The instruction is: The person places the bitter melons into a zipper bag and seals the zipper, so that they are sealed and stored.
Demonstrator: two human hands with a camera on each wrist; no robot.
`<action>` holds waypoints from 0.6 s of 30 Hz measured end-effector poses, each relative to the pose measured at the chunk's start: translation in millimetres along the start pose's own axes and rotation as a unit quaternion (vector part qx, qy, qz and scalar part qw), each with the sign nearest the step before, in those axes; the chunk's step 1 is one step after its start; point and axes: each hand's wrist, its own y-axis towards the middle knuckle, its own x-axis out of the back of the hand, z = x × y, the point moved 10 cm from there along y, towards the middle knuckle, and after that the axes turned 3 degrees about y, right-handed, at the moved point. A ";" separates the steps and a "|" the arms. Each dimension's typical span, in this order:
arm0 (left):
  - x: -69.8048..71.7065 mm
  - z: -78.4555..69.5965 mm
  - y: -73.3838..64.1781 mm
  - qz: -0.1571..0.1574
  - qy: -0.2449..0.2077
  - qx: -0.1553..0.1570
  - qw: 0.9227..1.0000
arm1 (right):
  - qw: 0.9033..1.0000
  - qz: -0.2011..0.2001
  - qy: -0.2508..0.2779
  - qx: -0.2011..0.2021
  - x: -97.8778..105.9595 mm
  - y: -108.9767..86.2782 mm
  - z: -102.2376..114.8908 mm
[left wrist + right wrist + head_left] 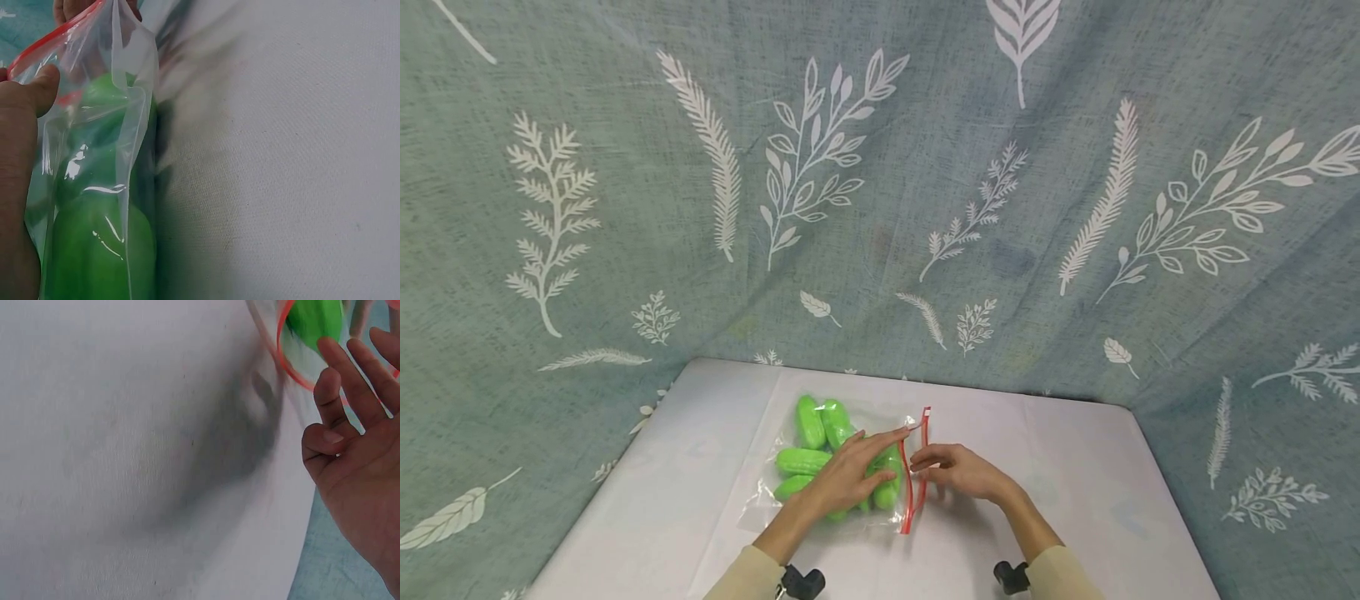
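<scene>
A clear zip bag (760, 518) lies on the table, its red-edged mouth (925, 433) facing right and parted. Inside are several bright green, oblong vegetables (802, 462) resembling short cucumbers. My left hand (847, 472) rests on top of the bag, fingers extended towards the mouth; in the left wrist view its thumb (45, 90) stands apart beside the plastic. At the mouth's right side is my right hand (958, 472). The right wrist view shows its fingers (365, 394) spread and loosely bent, palm visible, gripping nothing.
A white table (1075, 500) carries the bag left of its middle. Behind and beside it hangs a grey-green cloth (880, 208) with white leaf prints. Black wrist devices (803, 583) sit by both beige sleeves (748, 575).
</scene>
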 end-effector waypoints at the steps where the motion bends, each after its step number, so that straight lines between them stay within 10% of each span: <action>1: -0.2 0.1 -0.2 0.002 0.004 0.002 1.000 | 1.000 -0.005 -0.002 0.000 2.5 -1.3 -0.4; 11: 2.5 -1.6 2.4 0.026 0.010 0.026 0.999 | 0.997 -0.067 0.009 -0.026 34.7 -15.9 -10.8; 18: 15.3 -0.1 8.5 -0.011 0.032 0.021 0.999 | 0.992 -0.124 -0.007 -0.020 57.4 -22.6 -9.4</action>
